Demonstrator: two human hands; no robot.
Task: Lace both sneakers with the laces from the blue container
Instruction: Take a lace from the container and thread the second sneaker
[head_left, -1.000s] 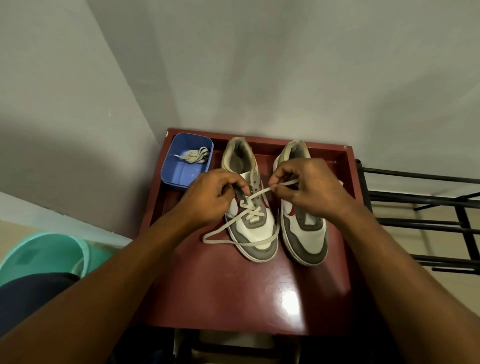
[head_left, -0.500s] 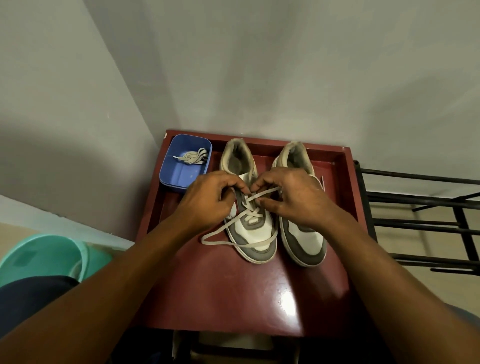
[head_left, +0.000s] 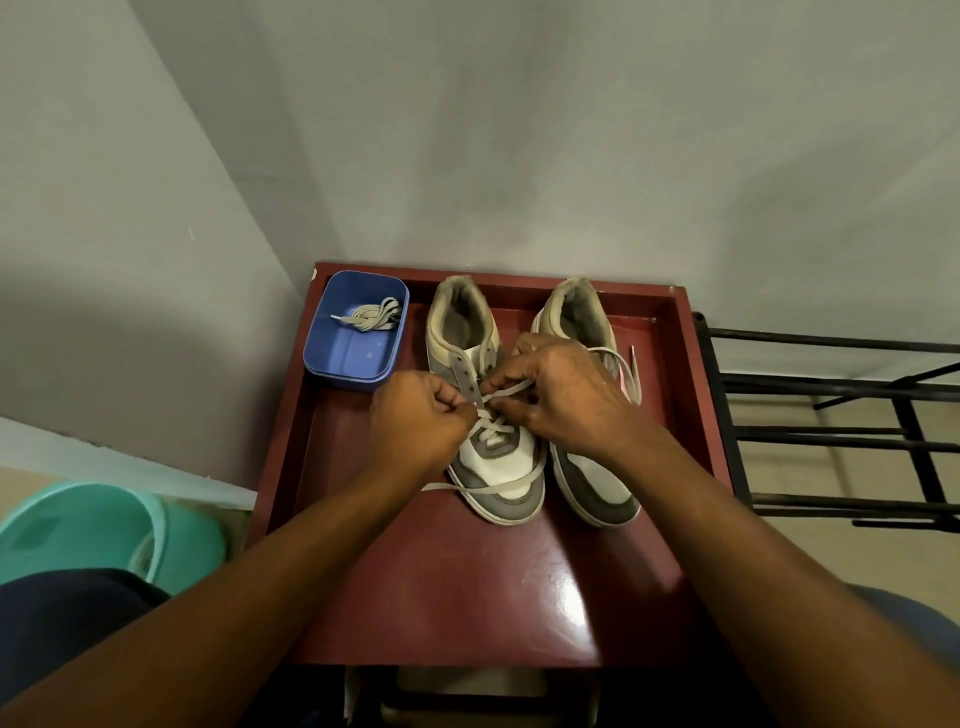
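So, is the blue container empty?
No, a bundled lace lies in the blue container, toward its far side.

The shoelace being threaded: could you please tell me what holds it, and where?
Both hands pinch the shoelace mid-length, near the eyelets: left hand one strand, right hand the other.
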